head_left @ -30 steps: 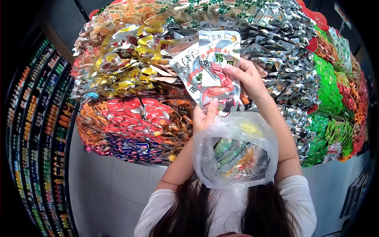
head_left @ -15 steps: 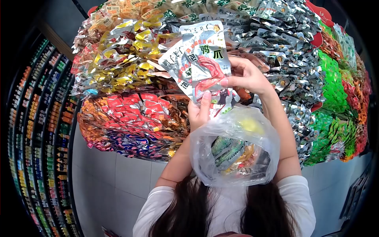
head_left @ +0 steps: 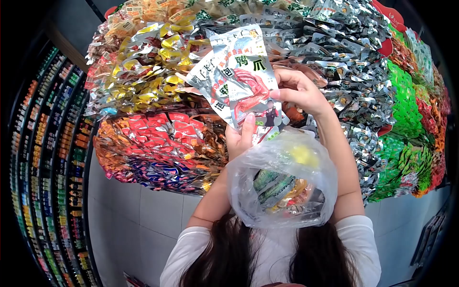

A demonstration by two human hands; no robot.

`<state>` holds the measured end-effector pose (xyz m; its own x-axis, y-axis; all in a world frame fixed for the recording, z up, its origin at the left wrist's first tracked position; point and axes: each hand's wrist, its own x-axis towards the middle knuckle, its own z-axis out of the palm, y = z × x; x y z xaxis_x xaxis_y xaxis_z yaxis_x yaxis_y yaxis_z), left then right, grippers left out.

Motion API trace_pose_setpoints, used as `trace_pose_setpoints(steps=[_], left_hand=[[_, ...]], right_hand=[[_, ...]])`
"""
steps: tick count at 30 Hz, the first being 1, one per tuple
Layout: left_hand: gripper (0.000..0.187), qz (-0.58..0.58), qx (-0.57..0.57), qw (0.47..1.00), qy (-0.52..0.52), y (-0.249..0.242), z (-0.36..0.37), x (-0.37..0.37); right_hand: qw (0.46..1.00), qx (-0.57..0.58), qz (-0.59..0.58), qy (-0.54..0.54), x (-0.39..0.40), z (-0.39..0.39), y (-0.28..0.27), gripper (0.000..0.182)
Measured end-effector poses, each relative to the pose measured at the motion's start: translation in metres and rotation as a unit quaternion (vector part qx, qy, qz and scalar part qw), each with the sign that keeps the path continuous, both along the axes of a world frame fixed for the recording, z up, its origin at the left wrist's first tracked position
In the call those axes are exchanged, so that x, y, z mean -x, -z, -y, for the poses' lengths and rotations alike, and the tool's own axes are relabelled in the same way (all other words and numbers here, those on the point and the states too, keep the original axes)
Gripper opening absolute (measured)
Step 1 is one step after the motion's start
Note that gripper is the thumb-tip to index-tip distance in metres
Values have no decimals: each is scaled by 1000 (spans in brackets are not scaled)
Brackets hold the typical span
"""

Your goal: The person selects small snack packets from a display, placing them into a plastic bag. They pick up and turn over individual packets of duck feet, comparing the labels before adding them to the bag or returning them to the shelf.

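Note:
My left hand (head_left: 240,137) grips the lower end of a fan of silver snack packets, its thumb pressed on the front. On the foremost packet (head_left: 246,79) are black characters and a picture of reddish duck feet. A second silver packet (head_left: 204,81) sticks out behind it to the left. With thumb and bent fingers, my right hand (head_left: 300,93) pinches the right edge of the front packet. Between my forearms hangs a translucent plastic bag (head_left: 234,184), its mouth open. Inside it lie green packets (head_left: 273,186) and other colourful ones. What the bag hangs from is hidden.
A wide display heaped with wrapped snacks stretches before me: yellow packets (head_left: 174,48), red packets (head_left: 158,131), silver packets (head_left: 356,91) and green packets (head_left: 404,91). Stocked shelves (head_left: 52,158) stand at the left. Grey floor tiles (head_left: 160,210) show below the display.
The held packets have shifted slightly left and tilted a little more to the left. Both hands keep their hold, and the bag has moved slightly left.

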<state>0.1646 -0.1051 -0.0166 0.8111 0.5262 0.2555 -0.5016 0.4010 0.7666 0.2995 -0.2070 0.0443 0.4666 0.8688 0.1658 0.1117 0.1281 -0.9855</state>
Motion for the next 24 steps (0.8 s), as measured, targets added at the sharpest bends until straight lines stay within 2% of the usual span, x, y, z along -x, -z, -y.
trace_pose_setpoints(steps=[2, 3, 5, 8, 11, 17, 20, 24], left_hand=[[24, -12, 6, 1000, -4, -1, 0, 0], [24, -9, 5, 1000, 2, 0, 0, 0], [25, -8, 5, 1000, 9, 0, -1, 0], [25, -15, -2, 1000, 19, 3, -4, 1], [26, -36, -22, 999, 27, 9, -6, -1], [27, -33, -7, 999, 29, 6, -5, 0], [27, -32, -12, 999, 29, 6, -5, 0], [27, -20, -27, 999, 21, 9, -7, -2]], right_hand=[[997, -29, 50, -46, -7, 0, 6, 19], [997, -28, 50, -45, -7, 1, 6, 19], [997, -22, 49, -58, -4, 0, 4, 32], [996, -39, 55, -59, -1, -1, 2, 41], [997, -32, 55, -52, 0, 0, 4, 45], [995, -21, 84, -54, 0, 0, 1, 39], [996, -18, 50, -69, -1, 0, 2, 36], [995, -19, 61, -71, -2, 0, 2, 36]])
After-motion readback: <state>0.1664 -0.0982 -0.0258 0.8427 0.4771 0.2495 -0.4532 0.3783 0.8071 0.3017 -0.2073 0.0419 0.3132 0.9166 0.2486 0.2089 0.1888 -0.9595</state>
